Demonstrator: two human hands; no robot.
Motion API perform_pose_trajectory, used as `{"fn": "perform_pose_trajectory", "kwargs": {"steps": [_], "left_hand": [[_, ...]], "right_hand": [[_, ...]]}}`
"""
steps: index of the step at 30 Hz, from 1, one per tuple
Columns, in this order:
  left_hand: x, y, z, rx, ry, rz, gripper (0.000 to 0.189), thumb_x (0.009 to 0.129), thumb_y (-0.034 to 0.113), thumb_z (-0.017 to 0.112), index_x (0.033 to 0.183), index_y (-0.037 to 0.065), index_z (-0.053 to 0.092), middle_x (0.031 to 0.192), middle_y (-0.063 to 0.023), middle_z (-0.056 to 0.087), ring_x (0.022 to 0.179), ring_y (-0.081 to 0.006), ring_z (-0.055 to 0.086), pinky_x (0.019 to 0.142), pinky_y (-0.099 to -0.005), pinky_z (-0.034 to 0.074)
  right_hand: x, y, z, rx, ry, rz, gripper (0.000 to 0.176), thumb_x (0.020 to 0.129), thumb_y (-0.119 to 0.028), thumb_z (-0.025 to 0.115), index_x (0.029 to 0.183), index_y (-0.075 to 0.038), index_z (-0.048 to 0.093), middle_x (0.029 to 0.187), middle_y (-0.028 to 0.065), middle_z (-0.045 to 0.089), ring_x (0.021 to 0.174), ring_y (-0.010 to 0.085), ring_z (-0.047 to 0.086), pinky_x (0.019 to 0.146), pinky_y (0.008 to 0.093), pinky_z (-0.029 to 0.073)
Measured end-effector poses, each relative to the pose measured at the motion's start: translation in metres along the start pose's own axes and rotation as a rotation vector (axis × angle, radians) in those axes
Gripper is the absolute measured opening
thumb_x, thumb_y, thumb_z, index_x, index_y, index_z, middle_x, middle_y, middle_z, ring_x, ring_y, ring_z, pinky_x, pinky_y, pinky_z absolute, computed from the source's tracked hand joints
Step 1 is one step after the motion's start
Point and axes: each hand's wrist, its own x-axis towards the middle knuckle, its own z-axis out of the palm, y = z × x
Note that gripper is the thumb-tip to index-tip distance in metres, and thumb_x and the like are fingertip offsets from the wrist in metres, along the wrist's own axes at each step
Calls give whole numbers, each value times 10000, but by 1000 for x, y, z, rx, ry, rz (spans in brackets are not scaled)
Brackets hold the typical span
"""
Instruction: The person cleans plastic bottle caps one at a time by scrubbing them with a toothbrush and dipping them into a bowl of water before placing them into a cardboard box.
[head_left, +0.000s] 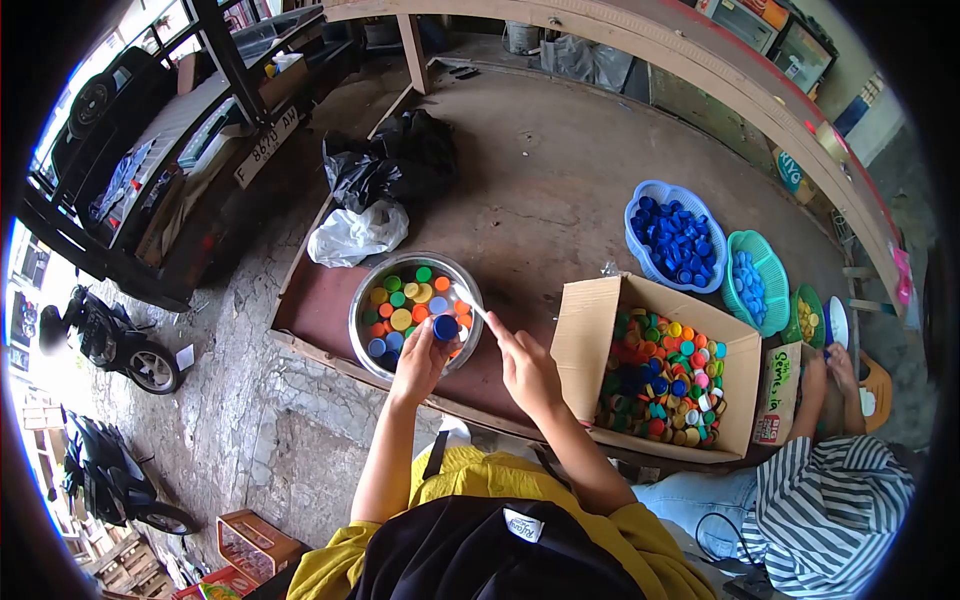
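My left hand [420, 362] holds a dark blue bottle cap [446, 327] between its fingertips, over the near right part of a round metal bowl [362, 345]. Inside the bowl lie several green, yellow, orange and light blue caps. My right hand [527, 370] is closed on a thin, pale tool [472, 300], whose far end points up and left over the bowl's right rim. The tool's tip is near the blue cap, and I cannot make out whether they touch.
A cardboard box [585, 345] of mixed caps stands right of my right hand. Beyond it are a blue basket [640, 255] and a green basket [775, 270] of caps. Plastic bags [362, 232] lie behind the bowl. A co-worker in a striped shirt [825, 500] sits at the right.
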Motion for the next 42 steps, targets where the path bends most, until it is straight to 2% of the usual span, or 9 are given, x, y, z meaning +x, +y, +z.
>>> {"fn": "perform_pose_trajectory", "kwargs": {"steps": [3,7,10,17,18,22,26,37,42], "left_hand": [[0,-2,-2,43,33,19,321,988,231,341,1138,-14,484,1076,-106,572,968,-178,576,867,-328,484],[2,5,4,64,67,42,336,989,232,334,1164,-21,468,1087,-116,566,1000,-194,571,902,-353,466],[0,2,2,36,67,59,300,985,222,354,1116,-9,491,1052,-92,575,968,-172,578,871,-331,482],[6,-9,-7,-333,-81,-8,293,982,231,350,1089,-3,490,1027,-121,593,962,-210,594,883,-345,487],[0,-2,12,-282,78,-21,333,981,266,344,1121,-8,472,1056,-141,589,1006,-220,580,910,-351,470],[-2,2,22,-304,104,-66,404,977,324,324,1223,13,407,1144,-149,537,1158,-276,476,994,-458,388],[-2,1,18,-213,97,-67,411,982,340,268,1248,60,411,1157,-139,541,1175,-260,463,1000,-467,354],[-3,-1,12,-240,29,52,347,969,223,372,1227,0,437,1232,-129,513,1122,-243,521,950,-382,435],[-9,1,24,142,107,170,284,924,21,446,1197,-58,437,1149,-134,552,1059,-184,552,925,-300,445]], "right_hand": [[-13,-9,3,-31,-118,-204,534,813,7,530,1303,-198,478,671,96,508,554,255,532,530,381,469],[-5,3,4,42,25,14,560,812,-21,537,1308,-271,464,665,94,477,525,257,529,490,385,469],[-19,-7,4,71,-55,-289,576,798,-1,522,1314,-249,461,677,79,470,543,243,523,496,369,470],[-16,-17,3,66,28,-131,589,800,46,508,1325,-214,451,633,80,440,544,241,516,503,369,454],[-16,-14,5,88,38,-110,592,801,40,509,1331,-216,441,645,85,451,553,249,521,515,378,461],[-15,-3,16,163,31,-2,591,814,24,506,1352,-199,404,695,118,502,608,292,555,578,420,480],[-20,-14,17,163,-75,-46,527,836,45,491,1328,-137,439,724,152,539,654,291,569,609,389,464],[-16,-17,9,74,-76,-61,541,834,27,495,1330,-181,438,668,122,458,594,284,532,564,414,453],[-7,-6,7,16,-5,11,613,792,-7,543,1342,-246,418,686,93,475,557,272,540,512,398,477]]}}
